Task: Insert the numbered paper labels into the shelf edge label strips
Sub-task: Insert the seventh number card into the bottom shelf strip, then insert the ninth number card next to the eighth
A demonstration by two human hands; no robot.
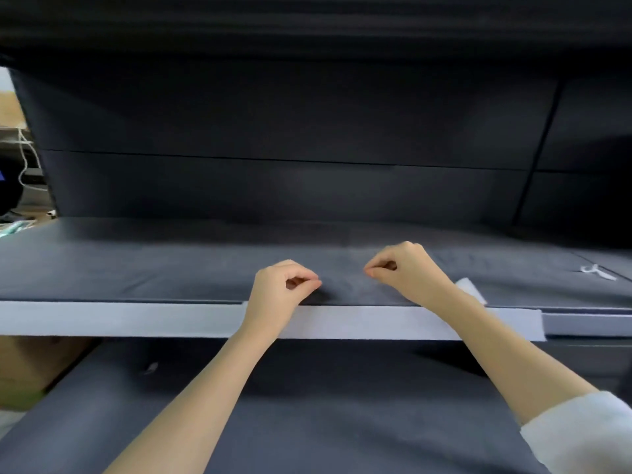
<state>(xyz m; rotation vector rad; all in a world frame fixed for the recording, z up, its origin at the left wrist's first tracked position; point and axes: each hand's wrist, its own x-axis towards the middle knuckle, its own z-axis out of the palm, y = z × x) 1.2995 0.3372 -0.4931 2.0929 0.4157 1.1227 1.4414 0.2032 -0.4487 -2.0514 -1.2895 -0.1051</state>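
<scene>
A pale label strip (119,319) runs along the front edge of the dark shelf (136,268). A second strip section (393,323) overlaps it and ends at the right near the shelf joint. My left hand (280,292) hovers over the shelf just behind the strip, thumb and forefinger pinched together. My right hand (407,271) is a little farther back, also pinched. I see nothing between the fingertips of either hand. A white paper piece (472,290) lies on the shelf behind my right wrist, partly hidden. No numbers are readable.
A small white scrap (596,272) lies on the shelf at far right. A lower dark shelf (342,405) sits under my forearms. A cardboard box (30,367) stands at lower left. Cables and clutter (24,165) show past the shelf's left side.
</scene>
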